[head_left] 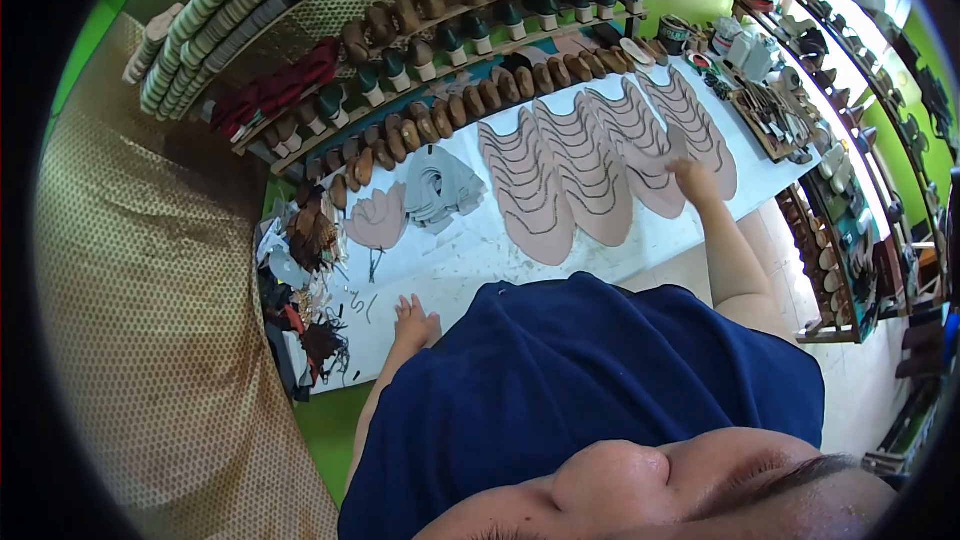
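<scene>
Four overlapping columns of pinkish-beige curved cut pieces (560, 175), dark along their curved edges, lie on the white table (455, 265). At the two right-hand columns, my right hand (692, 180) has its fingers closed on the edge of one pinkish-beige piece (660, 147), which lies over the others; the fingertips are small and partly hidden. My left hand (413, 321) rests near the table's front edge with its fingers spread, holding nothing. Beyond it are a fanned stack of grey cut pieces (440, 190) and a smaller pile of pinkish pieces (377, 218).
Brown shoe lasts (472, 100) line the back of the table, below shelves of shoes (480, 37). A tray of tools (775, 120) stands at the right end. Scraps (320, 340) and thread clutter the left end. Shoe racks (830, 230) rise at the right.
</scene>
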A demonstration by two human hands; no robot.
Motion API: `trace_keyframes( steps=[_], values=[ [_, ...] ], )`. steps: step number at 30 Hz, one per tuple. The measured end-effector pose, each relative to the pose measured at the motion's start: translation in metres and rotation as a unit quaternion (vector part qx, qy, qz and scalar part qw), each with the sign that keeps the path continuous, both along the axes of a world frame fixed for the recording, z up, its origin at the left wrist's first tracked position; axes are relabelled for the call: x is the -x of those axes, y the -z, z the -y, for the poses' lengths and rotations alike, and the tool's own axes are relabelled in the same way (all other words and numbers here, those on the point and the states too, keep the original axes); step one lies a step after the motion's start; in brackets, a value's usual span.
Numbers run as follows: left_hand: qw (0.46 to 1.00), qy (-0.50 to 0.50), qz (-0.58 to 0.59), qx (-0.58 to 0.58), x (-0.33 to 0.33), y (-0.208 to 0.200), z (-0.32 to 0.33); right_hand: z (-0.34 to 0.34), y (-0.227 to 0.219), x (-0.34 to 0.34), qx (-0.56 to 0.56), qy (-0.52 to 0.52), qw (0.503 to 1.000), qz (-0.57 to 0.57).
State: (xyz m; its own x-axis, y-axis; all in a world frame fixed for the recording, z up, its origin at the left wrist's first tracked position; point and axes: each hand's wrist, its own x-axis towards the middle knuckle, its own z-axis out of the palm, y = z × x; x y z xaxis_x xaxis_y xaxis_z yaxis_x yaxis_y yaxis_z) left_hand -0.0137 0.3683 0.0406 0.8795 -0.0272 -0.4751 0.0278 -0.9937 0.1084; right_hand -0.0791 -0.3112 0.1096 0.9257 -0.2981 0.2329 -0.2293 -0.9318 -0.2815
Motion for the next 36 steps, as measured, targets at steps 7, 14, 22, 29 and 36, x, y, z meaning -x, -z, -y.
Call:
trace_keyframes(
  steps=[7, 14, 22, 29, 36],
  values=[
    [0.998, 0.002, -0.05, -0.027, -0.01, 0.015, 0.001, 0.011, 0.106, 0.073, 0.026, -0.016, 0.994, -0.102],
    [0.998, -0.008, -0.062, -0.031, -0.015, 0.023, 0.001, 0.022, 0.135, 0.089, -0.058, -0.038, 0.996, -0.053],
    [0.998, 0.035, -0.036, -0.043, -0.011, 0.011, -0.014, 0.008, 0.096, 0.075, -0.049, -0.05, 0.997, -0.038],
    [0.996, -0.016, 0.09, 0.001, 0.012, 0.005, -0.043, -0.003, 0.091, 0.013, 0.101, -0.019, 0.987, -0.125],
    [0.98, -0.096, 0.173, 0.012, 0.012, 0.023, -0.06, -0.134, 0.074, -0.109, 0.057, -0.224, 0.971, -0.068]
  ],
)
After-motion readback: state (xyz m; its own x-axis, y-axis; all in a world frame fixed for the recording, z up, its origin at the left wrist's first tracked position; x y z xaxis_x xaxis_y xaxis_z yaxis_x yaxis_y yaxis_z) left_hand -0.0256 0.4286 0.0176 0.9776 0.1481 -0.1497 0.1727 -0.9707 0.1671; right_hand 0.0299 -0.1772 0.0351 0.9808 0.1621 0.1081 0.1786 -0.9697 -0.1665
